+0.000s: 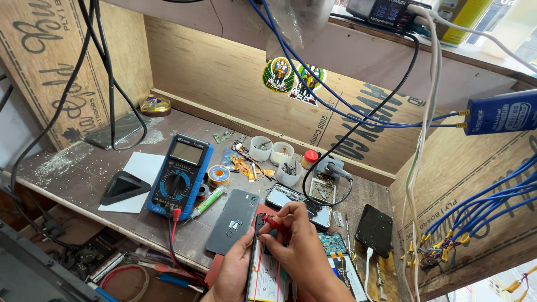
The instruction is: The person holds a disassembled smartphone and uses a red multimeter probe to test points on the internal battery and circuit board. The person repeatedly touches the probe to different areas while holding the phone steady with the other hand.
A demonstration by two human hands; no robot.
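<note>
Left hand cupped under opened phone at bench's front edge, long axis front-to-back; right hand pinching red probe, tip toward phone's far end.

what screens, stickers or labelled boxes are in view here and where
Multimeter: bench left, blue and black, grey blank screen.
Two round stickers: back plywood wall, green and white.
Blue box: right wall, rectangular, white print.
Charger display: top shelf, black, lit digits.
Dark phone: bench right, screen off.
</note>
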